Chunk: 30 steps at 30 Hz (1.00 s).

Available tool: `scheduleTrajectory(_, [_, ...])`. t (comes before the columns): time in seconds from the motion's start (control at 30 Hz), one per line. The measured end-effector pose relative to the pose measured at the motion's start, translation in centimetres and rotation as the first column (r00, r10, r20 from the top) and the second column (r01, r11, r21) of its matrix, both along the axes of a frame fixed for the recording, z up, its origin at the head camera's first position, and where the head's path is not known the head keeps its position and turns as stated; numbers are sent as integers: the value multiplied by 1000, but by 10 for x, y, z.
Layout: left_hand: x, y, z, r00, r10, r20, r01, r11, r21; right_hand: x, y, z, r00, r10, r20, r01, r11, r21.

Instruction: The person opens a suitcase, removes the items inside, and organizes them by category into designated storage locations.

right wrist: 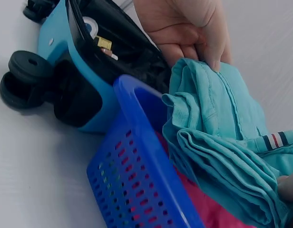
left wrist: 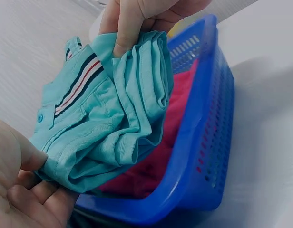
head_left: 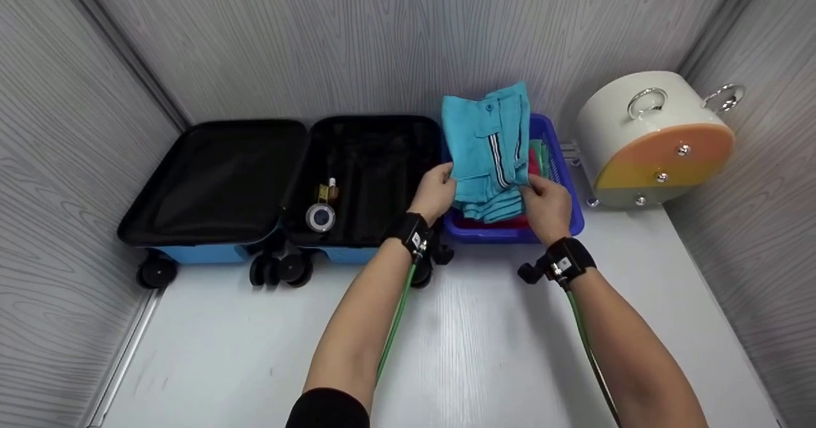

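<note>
The folded garment [head_left: 470, 150], over the basket [head_left: 577, 216], looks light, soft and not fragile, and is best held through every layer at opposite edges, where the left hand's [head_left: 435, 194] and right hand's [head_left: 549, 210] fingers pinch it.

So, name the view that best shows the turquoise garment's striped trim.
Left wrist: the striped trim appears close, its red line clear. The head view shows it smaller, red indistinct; the right wrist, only a short section.

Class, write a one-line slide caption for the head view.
Left hand and right hand hold a folded turquoise garment over a blue basket, beside an open suitcase.
</note>
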State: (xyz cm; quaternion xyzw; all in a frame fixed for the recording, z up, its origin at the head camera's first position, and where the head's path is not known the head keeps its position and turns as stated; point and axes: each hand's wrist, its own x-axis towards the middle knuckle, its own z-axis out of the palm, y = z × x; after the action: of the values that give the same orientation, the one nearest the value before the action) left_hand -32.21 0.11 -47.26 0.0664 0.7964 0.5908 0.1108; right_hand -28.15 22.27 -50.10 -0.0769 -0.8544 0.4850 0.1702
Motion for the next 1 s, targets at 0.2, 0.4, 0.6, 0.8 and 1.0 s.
scheduleTrajectory(0.2, [-1,10,-9,999,-22,38,23,999,-42,-5,7,-14,999,-42,1,42,999,33])
scheduleTrajectory(0.4, [-9,15,-17,999,-38,-28,33,987,-158,-8,10,-21,997,-60,43,58,997,54])
scheduleTrajectory(0.6, [-15,20,-20,987,-128,-101,78,913,-399,-11,16,-21,991,-64,119,49,991,126])
scheduleTrajectory(0.8, [-11,20,-22,918,-291,-270,38,741,-670,-5,22,-24,993,-32,114,3,970,244])
scheduleTrajectory(1.0, [2,15,-27,835,-477,-275,24,529,-848,11,25,-38,995,67,74,-90,924,373])
